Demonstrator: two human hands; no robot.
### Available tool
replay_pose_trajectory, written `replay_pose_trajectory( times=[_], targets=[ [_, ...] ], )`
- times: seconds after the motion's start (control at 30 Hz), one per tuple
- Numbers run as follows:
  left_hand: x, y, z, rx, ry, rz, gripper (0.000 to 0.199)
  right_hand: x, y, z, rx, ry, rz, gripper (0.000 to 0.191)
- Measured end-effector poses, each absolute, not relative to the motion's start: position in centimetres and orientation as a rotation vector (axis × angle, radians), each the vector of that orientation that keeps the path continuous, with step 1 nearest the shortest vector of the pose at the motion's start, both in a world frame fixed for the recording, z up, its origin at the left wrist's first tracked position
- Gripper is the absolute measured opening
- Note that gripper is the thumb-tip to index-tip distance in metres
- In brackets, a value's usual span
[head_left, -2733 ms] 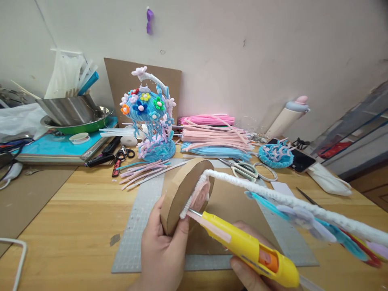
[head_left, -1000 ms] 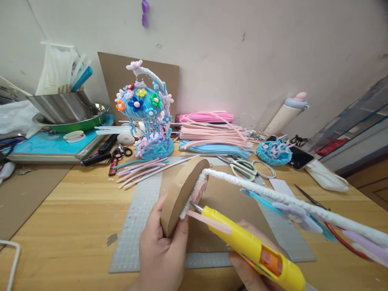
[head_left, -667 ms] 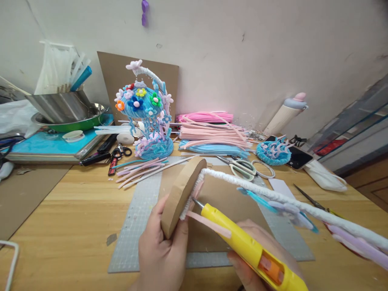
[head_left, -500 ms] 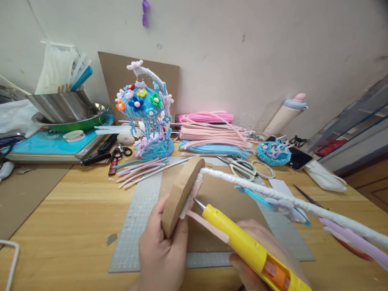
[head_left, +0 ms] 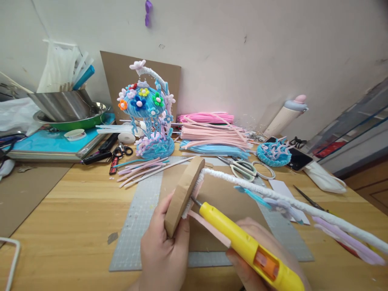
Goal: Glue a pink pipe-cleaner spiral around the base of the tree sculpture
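Observation:
My left hand grips a thick cardboard disc, tilted so its far face turns right. Pink and white pipe cleaners cover part of that face, and a loose pink strip hangs off it. From the disc's top a white wrapped stem runs to the right, with blue and lilac pipe-cleaner pieces on it. My right hand is closed round a yellow glue gun; its metal tip meets the pipe cleaners on the disc's face.
Behind stand a finished-looking blue jellyfish ornament with flowers, bundles of pipe cleaners, scissors and a small blue coral piece. A grey cutting mat with a cardboard sheet lies beneath my hands. Metal bowls sit at left.
The glue gun has shifted slightly left and its tip has moved up closer into the disc's covered face. The disc stays in my left hand, almost unmoved.

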State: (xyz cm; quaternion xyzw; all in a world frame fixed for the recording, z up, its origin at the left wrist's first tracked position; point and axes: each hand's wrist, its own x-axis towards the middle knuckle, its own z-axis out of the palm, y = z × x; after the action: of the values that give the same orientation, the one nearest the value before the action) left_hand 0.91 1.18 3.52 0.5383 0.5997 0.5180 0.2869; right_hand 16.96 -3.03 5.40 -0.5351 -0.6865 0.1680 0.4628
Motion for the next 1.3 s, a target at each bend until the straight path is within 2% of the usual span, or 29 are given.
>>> replay_pose_trajectory(
  times=[0.33,0.63,1.3],
  targets=[
    [0.9,0.9,3.4,1.487,1.628,1.406,0.036,17.1,-2.8,6.3,-1.389,-1.716,0.289,0.019],
    [0.9,1.2,3.5,1.456,1.601,1.405,0.036,17.1,-2.6,6.8,-1.350,-1.651,0.289,0.006],
    [0.8,1.2,3.5,1.466,1.628,1.376,0.040,16.8,-2.5,6.5,-1.370,-1.574,0.239,0.003]
  ],
)
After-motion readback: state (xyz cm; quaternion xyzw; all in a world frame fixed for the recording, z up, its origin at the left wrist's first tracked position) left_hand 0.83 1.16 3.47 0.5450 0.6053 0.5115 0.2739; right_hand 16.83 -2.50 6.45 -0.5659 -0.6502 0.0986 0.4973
